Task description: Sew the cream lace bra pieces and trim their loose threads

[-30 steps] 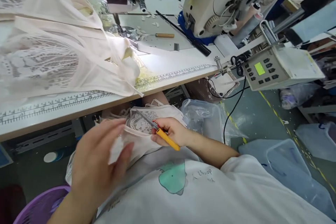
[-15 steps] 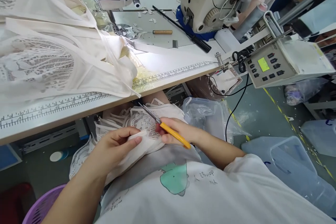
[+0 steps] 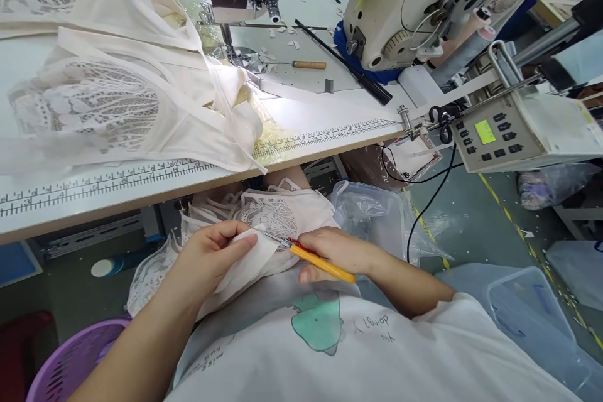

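Observation:
My left hand [image 3: 221,254] pinches the edge of a white lace bra [image 3: 252,257] lying on my lap, thumb on top and fingers curled under. My right hand [image 3: 332,254] is closed around orange-handled scissors [image 3: 323,264], with a bit of red showing by the fingers. Their thin metal blades point left and reach the fabric edge beside my left fingertips. Whether the blades are parted is hard to see. More white lace pieces [image 3: 271,210] are heaped on my lap beneath the table edge.
Above my lap, the table edge carries a printed ruler [image 3: 330,132]. White bras [image 3: 108,100] lie at the left, by the sewing machine [image 3: 377,19]. A wooden-handled awl [image 3: 308,65], control box [image 3: 499,132], clear bin [image 3: 372,201] and purple basket [image 3: 70,358] are around.
The scissors have swung down, so their blades now meet the fabric at my left fingertips; before, they pointed up toward the table edge. My left hand keeps its pinch. The view has shifted slightly.

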`<action>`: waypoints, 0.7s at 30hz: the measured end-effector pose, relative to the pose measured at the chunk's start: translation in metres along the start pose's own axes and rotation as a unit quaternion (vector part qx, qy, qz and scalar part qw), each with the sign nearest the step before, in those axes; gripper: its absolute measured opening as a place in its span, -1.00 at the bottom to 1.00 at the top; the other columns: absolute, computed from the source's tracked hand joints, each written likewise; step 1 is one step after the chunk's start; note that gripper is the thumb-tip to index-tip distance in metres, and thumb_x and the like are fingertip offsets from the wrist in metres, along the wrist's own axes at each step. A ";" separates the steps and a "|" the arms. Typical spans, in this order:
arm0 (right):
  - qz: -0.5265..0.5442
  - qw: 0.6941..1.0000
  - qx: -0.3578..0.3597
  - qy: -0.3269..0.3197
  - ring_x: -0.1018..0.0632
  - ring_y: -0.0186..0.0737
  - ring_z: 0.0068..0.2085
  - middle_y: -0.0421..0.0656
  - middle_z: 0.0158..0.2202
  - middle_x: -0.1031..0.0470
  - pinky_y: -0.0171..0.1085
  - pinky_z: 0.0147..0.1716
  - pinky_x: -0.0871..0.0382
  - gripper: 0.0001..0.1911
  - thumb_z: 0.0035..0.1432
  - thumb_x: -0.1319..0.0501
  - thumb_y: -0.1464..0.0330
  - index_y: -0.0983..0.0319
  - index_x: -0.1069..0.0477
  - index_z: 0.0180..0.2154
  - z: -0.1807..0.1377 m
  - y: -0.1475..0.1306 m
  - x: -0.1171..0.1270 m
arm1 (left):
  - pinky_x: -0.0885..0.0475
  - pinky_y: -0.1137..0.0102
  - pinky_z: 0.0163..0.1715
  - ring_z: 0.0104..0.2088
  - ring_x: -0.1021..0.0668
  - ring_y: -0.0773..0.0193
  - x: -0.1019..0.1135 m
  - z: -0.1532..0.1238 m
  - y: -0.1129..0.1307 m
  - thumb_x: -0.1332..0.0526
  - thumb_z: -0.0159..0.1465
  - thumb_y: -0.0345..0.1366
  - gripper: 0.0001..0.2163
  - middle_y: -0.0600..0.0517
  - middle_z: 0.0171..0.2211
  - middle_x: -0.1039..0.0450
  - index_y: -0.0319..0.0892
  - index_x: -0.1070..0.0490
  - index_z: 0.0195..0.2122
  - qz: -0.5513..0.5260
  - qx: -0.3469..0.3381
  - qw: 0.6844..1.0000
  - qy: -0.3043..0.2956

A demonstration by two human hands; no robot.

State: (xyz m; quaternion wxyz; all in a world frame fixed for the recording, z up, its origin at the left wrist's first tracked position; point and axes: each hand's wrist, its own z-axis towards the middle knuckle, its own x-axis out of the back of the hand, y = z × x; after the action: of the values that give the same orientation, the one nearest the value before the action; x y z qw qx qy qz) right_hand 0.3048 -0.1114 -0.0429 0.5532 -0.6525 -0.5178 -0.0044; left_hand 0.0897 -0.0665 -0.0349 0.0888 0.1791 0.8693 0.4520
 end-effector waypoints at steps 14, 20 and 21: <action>0.106 0.988 -0.077 0.078 -0.16 -0.44 -0.61 -0.33 -0.69 -0.13 -0.38 -0.61 -0.01 -0.49 0.00 -0.27 0.00 0.22 -0.13 -0.63 0.002 0.006 -0.011 | -0.17 0.49 -0.56 -0.57 -0.29 0.40 0.000 0.001 0.004 -0.33 -0.16 -0.18 -0.80 0.14 -0.64 -0.30 -0.18 -0.40 -0.64 -0.019 0.017 1.000 0.013; 0.266 0.935 -0.042 0.230 -0.30 -0.38 -0.51 -0.28 -0.55 -0.30 -0.36 -0.53 -0.22 -0.46 -0.17 -0.32 -0.08 0.21 -0.20 -0.54 0.007 -0.005 -0.013 | -0.14 0.52 -0.62 -0.61 -0.27 0.43 0.003 0.000 0.003 -0.35 -0.15 -0.19 -0.81 0.17 -0.66 -0.30 -0.18 -0.42 -0.60 -0.013 0.017 0.999 0.026; 0.293 0.926 -0.022 0.237 -0.36 -0.35 -0.47 -0.25 -0.48 -0.36 -0.34 -0.47 -0.28 -0.48 -0.17 -0.33 -0.07 0.21 -0.23 -0.50 0.008 -0.008 -0.013 | -0.14 0.52 -0.63 -0.62 -0.27 0.44 0.003 -0.001 0.002 -0.35 -0.14 -0.19 -0.81 0.17 -0.66 -0.30 -0.18 -0.42 -0.59 -0.010 0.017 0.999 0.028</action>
State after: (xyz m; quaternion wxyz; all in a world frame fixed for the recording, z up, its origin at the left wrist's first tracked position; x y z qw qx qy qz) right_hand 0.2887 -0.1157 -0.0475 0.6218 -0.7672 -0.1574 -0.0080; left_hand 0.0872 -0.0647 -0.0326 0.0658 0.1592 0.8809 0.4408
